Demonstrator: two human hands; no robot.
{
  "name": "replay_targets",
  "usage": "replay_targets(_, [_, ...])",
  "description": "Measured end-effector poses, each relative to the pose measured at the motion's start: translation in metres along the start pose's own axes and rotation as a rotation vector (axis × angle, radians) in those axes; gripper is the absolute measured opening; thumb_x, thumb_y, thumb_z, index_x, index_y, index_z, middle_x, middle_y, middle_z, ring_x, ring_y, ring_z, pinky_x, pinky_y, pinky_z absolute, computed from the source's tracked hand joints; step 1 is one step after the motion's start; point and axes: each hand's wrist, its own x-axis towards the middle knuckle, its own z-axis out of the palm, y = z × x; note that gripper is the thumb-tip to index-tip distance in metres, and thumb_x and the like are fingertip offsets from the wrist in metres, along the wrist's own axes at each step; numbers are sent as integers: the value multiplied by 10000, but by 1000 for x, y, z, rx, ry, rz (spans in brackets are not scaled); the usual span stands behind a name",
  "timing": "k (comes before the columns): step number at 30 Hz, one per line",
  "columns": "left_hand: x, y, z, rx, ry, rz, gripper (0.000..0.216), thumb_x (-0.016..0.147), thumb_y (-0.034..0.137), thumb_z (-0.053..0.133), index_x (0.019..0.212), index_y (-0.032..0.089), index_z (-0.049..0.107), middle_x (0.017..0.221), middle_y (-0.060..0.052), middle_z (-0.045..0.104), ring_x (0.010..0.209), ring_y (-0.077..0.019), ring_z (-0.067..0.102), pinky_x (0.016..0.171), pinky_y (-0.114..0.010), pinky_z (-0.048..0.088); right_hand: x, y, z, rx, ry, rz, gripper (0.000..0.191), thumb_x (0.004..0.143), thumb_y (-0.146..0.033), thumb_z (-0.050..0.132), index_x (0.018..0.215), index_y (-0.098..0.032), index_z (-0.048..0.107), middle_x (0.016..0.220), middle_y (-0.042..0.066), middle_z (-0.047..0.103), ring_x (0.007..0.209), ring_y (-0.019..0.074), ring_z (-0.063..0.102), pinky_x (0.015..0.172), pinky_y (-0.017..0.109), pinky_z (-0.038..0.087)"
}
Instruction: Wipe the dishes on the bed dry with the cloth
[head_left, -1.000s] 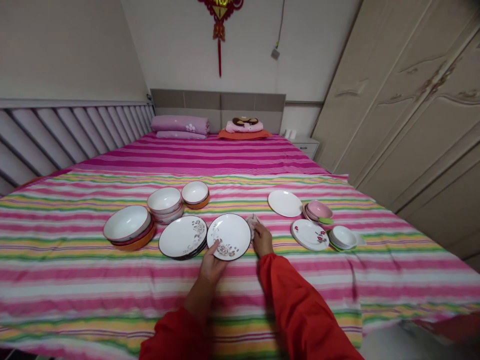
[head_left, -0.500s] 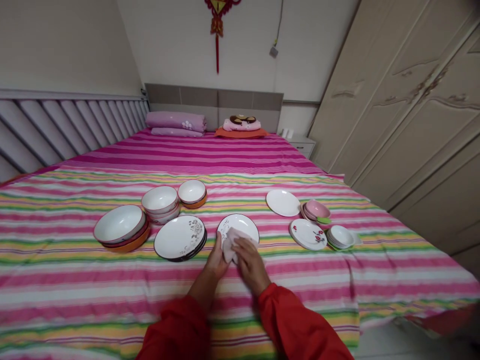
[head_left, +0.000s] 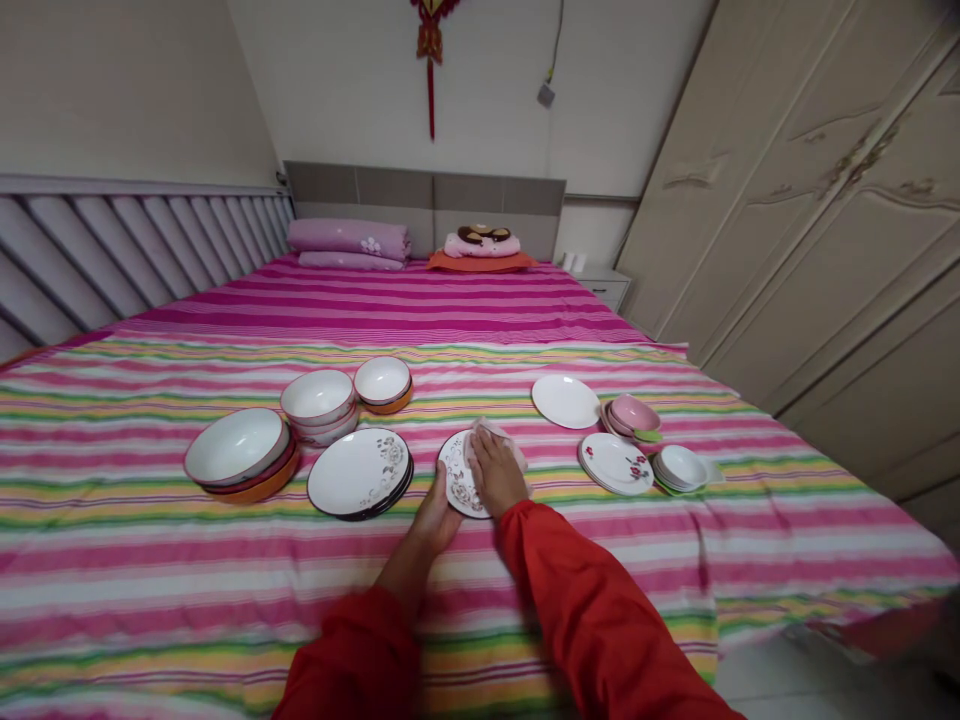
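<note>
A white plate with a dark rim and a grey-brown floral print is in front of me, at the middle of the bed. My left hand grips its left edge, thumb along the rim. My right hand presses a pale pink cloth onto the plate's right side, fingers over the cloth. The cloth and hand hide that part of the plate. Just left of my left hand stands a stack of similar dark-rimmed plates.
Stacked bowls stand at left: large, medium and small. To the right are a white plate, pink bowls, flower-print plates and small white bowls. A striped sheet covers the bed.
My right hand has moved the cloth up and right across the plate, uncovering the print at its lower left. My left hand stays at the plate's left edge.
</note>
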Motion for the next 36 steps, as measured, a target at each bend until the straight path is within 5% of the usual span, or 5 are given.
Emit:
replay_targets(9, [-4,-1,2,31,13,-34,597,901,533,339,1349,154,449,1248,-133,616,1265,-234,469,1123,-420,256,-76,-2,5,68,120,-63,457,927,-207,345,1358,-103,453,1411,139,442,1324,247,378,1087,448,335])
replay_targets(15, [-6,3,-1,1,79,-10,640,888,569,338,1328,124,472,1227,-158,623,1208,-247,527,1097,-404,313,-44,-35,11,157,-49,-202,458,920,-217,381,1367,-144,447,1418,93,445,1329,224,375,1092,425,328])
replay_targets(21, [-3,1,0,7,20,28,533,919,459,373,1377,188,407,1319,-103,567,1310,-183,411,1136,-367,226,3,-15,2,53,-34,-13,463,936,-231,354,1381,-123,421,1466,108,363,1338,246,358,1076,449,325])
replay_targets(28, [-2,-1,-1,36,8,-30,591,901,472,409,1380,127,393,1264,-142,601,1298,-214,428,1129,-399,235,-53,21,1,34,128,-2,440,934,-216,354,1348,-123,472,1400,128,460,1311,251,401,1082,450,330])
replay_targets(36, [-8,3,-4,42,38,-88,657,878,585,337,1287,101,513,1201,-162,639,1211,-263,521,1088,-407,322,-72,-30,9,161,-44,-176,476,894,-182,413,1366,-134,449,1419,103,442,1307,251,406,1066,439,369])
